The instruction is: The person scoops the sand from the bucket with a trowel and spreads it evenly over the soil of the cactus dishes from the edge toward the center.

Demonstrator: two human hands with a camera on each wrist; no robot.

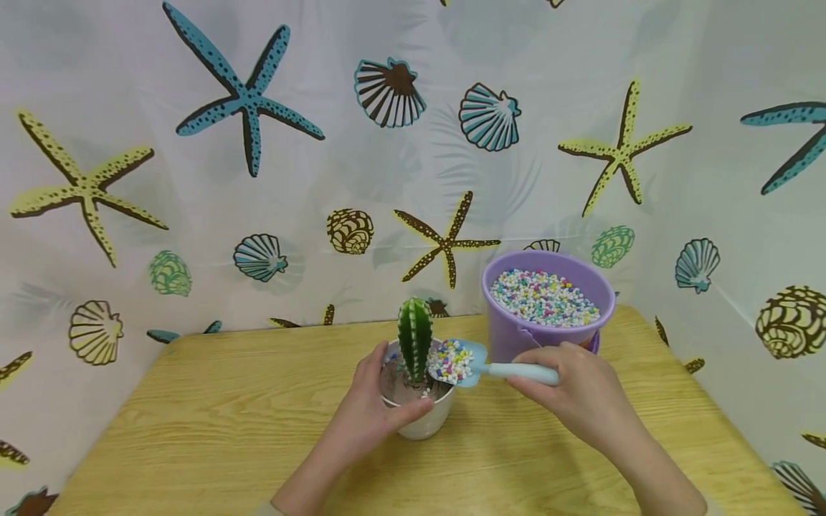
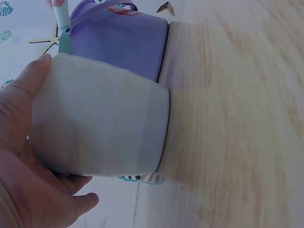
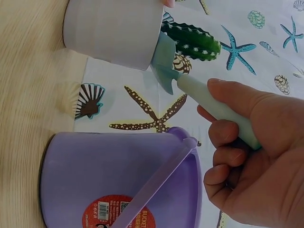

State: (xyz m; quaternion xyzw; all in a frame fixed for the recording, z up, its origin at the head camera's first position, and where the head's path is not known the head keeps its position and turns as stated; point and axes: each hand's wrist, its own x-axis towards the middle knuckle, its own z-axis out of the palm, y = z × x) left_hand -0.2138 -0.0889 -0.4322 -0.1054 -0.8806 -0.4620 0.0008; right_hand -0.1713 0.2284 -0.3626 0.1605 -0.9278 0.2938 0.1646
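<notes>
My left hand [image 1: 371, 416] wraps the white pot [image 1: 422, 423], which stands on the wooden table [image 1: 213, 423] and holds a green cactus [image 1: 414, 337]. Over its rim sits the blue scoop [image 1: 467, 362], loaded with coloured pebbles [image 1: 450, 360]; my right hand [image 1: 581, 398] grips its handle. Purple bucket [image 1: 510, 333] of pebbles just behind.

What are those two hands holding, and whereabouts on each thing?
The right hand grips the small blue scoop by its handle. The left hand holds the white pot around its side.
</notes>
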